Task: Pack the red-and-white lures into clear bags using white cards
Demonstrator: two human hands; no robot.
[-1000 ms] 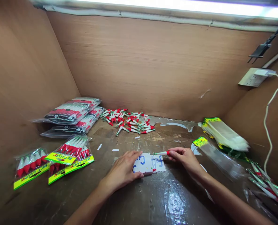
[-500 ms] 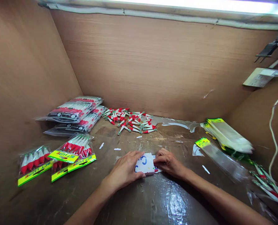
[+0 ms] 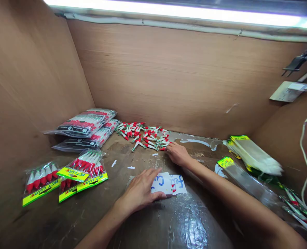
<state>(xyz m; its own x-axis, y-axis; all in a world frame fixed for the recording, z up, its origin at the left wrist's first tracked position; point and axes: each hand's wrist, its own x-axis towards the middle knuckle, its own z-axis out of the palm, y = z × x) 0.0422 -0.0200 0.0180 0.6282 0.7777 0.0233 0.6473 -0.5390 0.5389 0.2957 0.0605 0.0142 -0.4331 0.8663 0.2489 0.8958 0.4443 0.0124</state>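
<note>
In the head view, your left hand (image 3: 143,188) spans the left part of a small flat white block with blue handwriting (image 3: 160,183), thumb along its near edge and fingers along its far edge, holding it on the brown, scuffed table (image 3: 135,228). From the right side of the block juts a white card with blue letters (image 3: 179,183), and small red tips (image 3: 173,188) show where the two meet.

Your right hand (image 3: 178,154) reaches forward past the card, its fingers narrow and close together at the near right edge of a loose pile of slim red-and-white tapered lures with green fringed ends (image 3: 145,135). The fingertips meet the red end of one lure; you cannot tell from here whether they grip it.

Left of the pile, against the wooden side wall, lies a stack of large clear plastic bags with black labels (image 3: 84,126), filled with similar lures. Nearer you are smaller clear packs with yellow-green labels (image 3: 83,166), some overlapping. On your right, a stack of clear plastic sleeves with yellow headers (image 3: 257,157) lies beyond a single flat sleeve (image 3: 243,174).
</note>
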